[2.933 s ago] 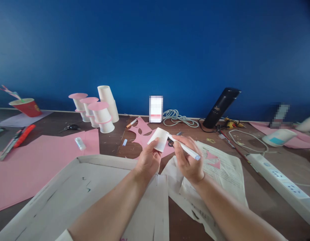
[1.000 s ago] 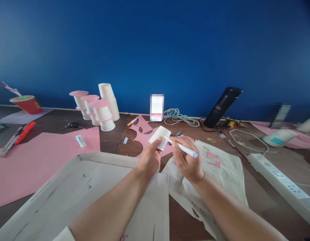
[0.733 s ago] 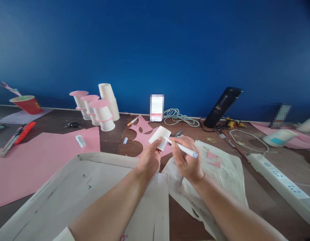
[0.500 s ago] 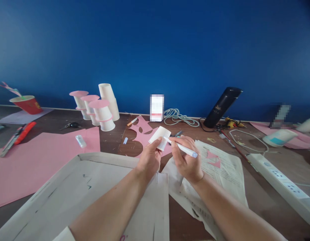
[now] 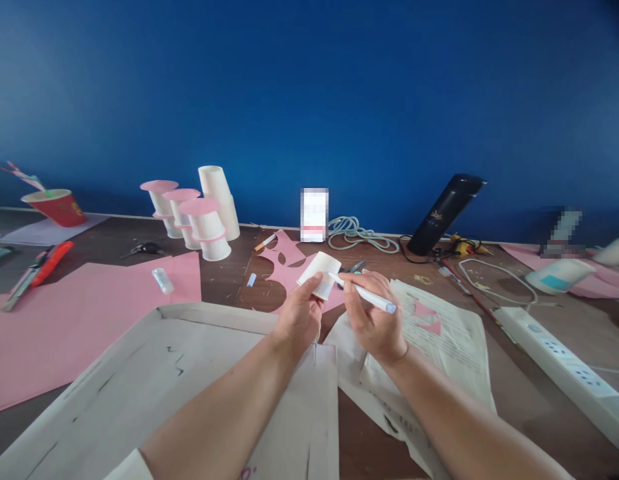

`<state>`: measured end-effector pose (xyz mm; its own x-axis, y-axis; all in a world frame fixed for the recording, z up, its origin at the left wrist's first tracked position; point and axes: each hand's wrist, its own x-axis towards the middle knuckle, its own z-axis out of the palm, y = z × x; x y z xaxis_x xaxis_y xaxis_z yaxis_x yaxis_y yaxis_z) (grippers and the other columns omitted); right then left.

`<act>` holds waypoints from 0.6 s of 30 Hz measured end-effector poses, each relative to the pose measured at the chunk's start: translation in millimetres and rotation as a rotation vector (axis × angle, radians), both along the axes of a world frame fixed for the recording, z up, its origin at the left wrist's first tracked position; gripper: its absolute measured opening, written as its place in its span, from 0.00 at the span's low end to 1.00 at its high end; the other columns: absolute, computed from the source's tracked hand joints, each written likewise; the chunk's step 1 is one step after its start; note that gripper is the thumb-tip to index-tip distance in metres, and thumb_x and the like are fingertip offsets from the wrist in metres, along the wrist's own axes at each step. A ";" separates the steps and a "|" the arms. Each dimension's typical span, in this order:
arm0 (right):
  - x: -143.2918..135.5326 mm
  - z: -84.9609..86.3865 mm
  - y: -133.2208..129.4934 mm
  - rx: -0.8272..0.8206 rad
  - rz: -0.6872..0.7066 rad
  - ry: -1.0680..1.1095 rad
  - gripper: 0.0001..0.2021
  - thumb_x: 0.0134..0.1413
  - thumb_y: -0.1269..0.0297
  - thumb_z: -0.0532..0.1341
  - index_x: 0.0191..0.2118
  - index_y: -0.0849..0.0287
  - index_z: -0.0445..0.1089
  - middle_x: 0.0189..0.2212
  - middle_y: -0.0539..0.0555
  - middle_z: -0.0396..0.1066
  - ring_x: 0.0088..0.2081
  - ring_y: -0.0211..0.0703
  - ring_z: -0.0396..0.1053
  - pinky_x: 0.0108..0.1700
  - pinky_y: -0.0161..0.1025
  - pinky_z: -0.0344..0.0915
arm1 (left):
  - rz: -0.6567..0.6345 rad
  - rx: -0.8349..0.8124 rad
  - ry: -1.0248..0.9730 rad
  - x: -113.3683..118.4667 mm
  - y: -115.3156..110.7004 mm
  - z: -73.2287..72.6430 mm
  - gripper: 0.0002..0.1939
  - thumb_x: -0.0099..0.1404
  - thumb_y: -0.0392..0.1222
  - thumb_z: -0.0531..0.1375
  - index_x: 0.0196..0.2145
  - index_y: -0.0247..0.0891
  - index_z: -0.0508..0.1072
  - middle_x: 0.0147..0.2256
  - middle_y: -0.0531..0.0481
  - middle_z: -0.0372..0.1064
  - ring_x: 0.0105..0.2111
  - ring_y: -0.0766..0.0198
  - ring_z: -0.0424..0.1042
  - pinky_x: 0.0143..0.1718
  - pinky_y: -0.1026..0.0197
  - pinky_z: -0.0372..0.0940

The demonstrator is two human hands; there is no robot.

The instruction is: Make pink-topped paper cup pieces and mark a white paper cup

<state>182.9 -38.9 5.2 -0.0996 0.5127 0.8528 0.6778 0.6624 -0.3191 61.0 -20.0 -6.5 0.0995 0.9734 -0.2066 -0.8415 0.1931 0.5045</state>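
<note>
My left hand (image 5: 300, 313) is closed around a small white paper cup (image 5: 319, 270), tilted, with the thumb on its side. A white marker (image 5: 367, 295) with a pale blue end is gripped in my right hand (image 5: 375, 320); its tip points at the cup's wall, and I cannot tell whether it touches. Behind the cup lies pink paper (image 5: 289, 270) with round pieces cut out. A small pale blue cap (image 5: 251, 280) rests on the table to the left of it. Scissors (image 5: 358, 267) show partly behind my right hand.
Paper cups with pink discs (image 5: 204, 220) stand stacked at the back left, beside a tall cup stack (image 5: 222, 207). A box cutter (image 5: 37, 270) lies far left. A black bottle (image 5: 442, 217) leans at the back right. A power strip (image 5: 564, 367) lies at right, printed sheets (image 5: 459, 333) nearer.
Almost nothing differs. The whole view has shifted very slightly; both hands keep their hold on the cup and the marker.
</note>
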 end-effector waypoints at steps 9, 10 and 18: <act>2.9 4.3 -2.5 0.025 0.015 0.100 0.11 0.57 0.72 0.56 0.44 0.57 0.70 0.34 0.54 0.75 0.39 0.45 0.70 0.49 0.50 0.65 | 0.027 -0.081 -0.045 -1.3 3.8 -3.2 0.10 0.58 0.33 0.63 0.39 0.36 0.73 0.42 0.45 0.73 0.47 0.62 0.71 0.49 0.63 0.65; 2.9 4.1 -2.0 0.021 0.015 0.103 0.11 0.57 0.72 0.57 0.44 0.57 0.70 0.34 0.54 0.74 0.39 0.46 0.70 0.48 0.50 0.65 | 0.020 -0.079 -0.052 -1.7 3.7 -3.2 0.10 0.58 0.33 0.63 0.39 0.36 0.73 0.42 0.45 0.73 0.46 0.62 0.71 0.49 0.63 0.65; 3.0 2.6 -0.8 0.003 0.017 0.073 0.10 0.56 0.71 0.57 0.43 0.57 0.71 0.35 0.54 0.74 0.39 0.45 0.69 0.47 0.50 0.65 | -0.009 -0.052 -0.071 -3.4 2.7 -2.4 0.12 0.58 0.33 0.63 0.41 0.35 0.73 0.43 0.44 0.73 0.46 0.63 0.71 0.50 0.63 0.64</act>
<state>185.9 -39.6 7.8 -0.0457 0.5088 0.8597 0.6415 0.6746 -0.3652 57.6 -17.2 -8.9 0.1247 0.9604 -0.2493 -0.8729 0.2257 0.4326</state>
